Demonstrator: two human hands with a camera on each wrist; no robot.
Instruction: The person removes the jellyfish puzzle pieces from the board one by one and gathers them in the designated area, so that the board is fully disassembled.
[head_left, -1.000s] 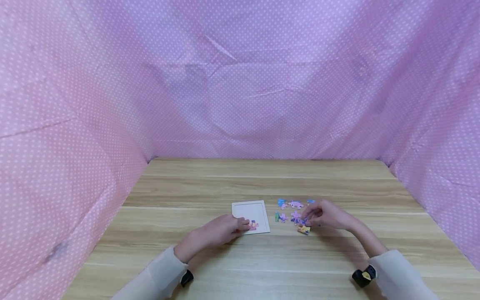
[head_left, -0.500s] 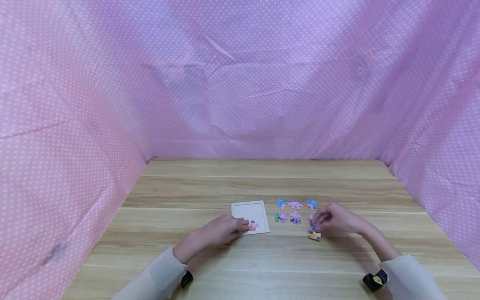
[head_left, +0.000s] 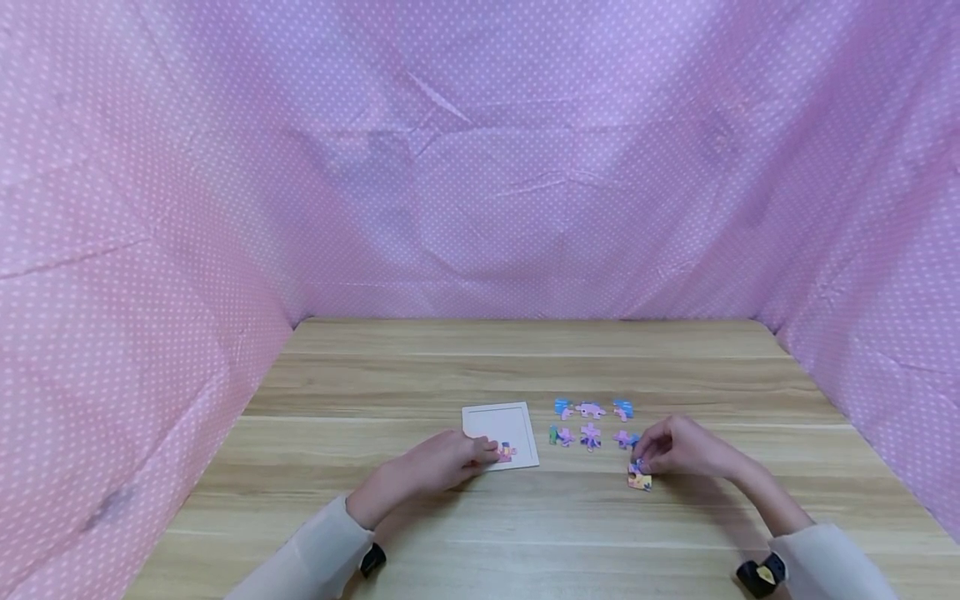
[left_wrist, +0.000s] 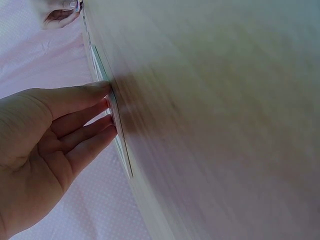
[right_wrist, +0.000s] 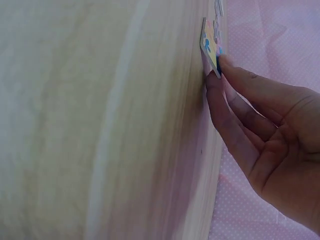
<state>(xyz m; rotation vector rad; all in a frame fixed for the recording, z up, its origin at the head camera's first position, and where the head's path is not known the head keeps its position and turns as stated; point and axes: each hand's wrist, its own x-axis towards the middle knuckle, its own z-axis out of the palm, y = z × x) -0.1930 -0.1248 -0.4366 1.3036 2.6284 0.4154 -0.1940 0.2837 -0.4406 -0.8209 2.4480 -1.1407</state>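
In the head view my left hand holds the near left corner of a white puzzle tray. The left wrist view has the thumb and fingers at the tray's edge. A pink and orange puzzle piece lies inside the tray by the fingertips. My right hand pinches a yellow and purple puzzle piece between thumb and finger. The right wrist view shows this piece tilted, held by its corner close to the tabletop.
Several loose puzzle pieces lie in two rows right of the tray, among them a blue corner piece, a pink piece and a purple one. A pink dotted cloth walls in the wooden table.
My right hand has moved right and toward me with the yellow and purple puzzle piece, away from the loose pieces, which now show uncovered. The left hand stays on the tray.
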